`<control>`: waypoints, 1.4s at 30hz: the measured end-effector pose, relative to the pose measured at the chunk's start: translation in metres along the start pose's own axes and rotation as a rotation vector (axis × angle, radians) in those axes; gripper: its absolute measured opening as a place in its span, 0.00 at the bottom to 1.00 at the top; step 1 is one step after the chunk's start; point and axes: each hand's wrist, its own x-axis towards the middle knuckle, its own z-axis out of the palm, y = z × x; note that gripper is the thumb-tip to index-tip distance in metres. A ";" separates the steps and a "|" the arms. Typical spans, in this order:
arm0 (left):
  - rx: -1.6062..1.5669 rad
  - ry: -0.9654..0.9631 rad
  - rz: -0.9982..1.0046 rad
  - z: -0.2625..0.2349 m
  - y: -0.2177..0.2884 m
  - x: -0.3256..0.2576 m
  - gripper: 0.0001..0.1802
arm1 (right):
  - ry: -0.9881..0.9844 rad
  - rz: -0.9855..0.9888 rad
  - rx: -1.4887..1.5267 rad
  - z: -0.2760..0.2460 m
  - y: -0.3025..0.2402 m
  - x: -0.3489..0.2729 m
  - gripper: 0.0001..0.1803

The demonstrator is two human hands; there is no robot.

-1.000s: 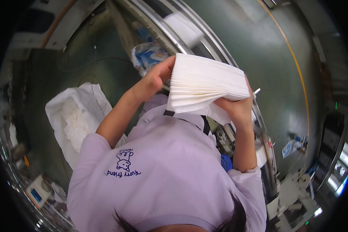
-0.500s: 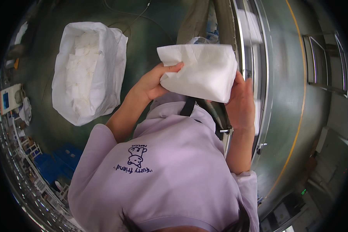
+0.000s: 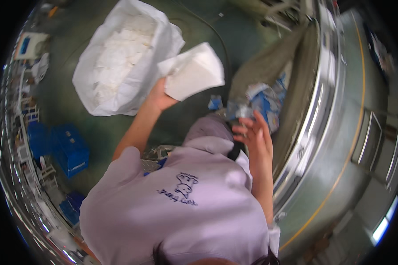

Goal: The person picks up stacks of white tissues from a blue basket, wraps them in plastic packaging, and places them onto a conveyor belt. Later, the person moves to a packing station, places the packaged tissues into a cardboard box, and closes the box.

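My left hand (image 3: 160,98) is closed on the near left corner of a white stack of soft sheets (image 3: 194,73), held out tilted. Just beyond it stands a big white sack (image 3: 139,88), its top wide apart and full of loose white sheets (image 3: 121,57). Nothing is in my right hand (image 3: 256,134); its fingers are spread and bent, a little blurred. Close to those fingers, blue and clear plastic wrappers (image 3: 265,104) lie in the mouth of a long brown sack (image 3: 292,66).
A small blue wrapper (image 3: 215,103) lies on the green floor. Blue crates (image 3: 69,150) stand at the left. Along the right runs a metal-railed bench (image 3: 311,119), with a yellow floor line (image 3: 340,176) beyond it. A cable (image 3: 212,28) crosses the floor ahead.
My left hand has carried the white stack leftward, close to the white sack. My right hand has let go of the stack and spread its fingers. The view has turned.
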 end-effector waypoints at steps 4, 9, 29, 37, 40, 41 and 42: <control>0.099 0.253 0.583 -0.080 0.194 -0.020 0.25 | -0.078 0.070 -0.037 0.002 0.005 -0.005 0.23; 0.316 0.776 0.604 -0.187 0.275 0.009 0.36 | -0.041 0.075 -0.030 -0.008 0.009 -0.005 0.19; 2.033 -0.942 1.221 0.363 -0.158 0.239 0.18 | 0.785 -0.343 0.095 -0.035 0.039 -0.140 0.22; 3.006 -1.274 -0.144 0.318 -0.345 0.247 0.53 | 1.193 -0.403 0.364 -0.017 0.085 -0.195 0.20; 2.550 -1.007 -0.530 0.244 -0.405 0.156 0.53 | 1.293 -0.415 0.420 -0.012 0.096 -0.205 0.20; 2.490 -0.996 -0.618 0.225 -0.421 0.141 0.51 | 1.299 -0.424 0.422 -0.013 0.097 -0.206 0.20; 2.450 -1.045 -0.706 0.203 -0.436 0.124 0.50 | 1.301 -0.433 0.423 -0.013 0.098 -0.208 0.20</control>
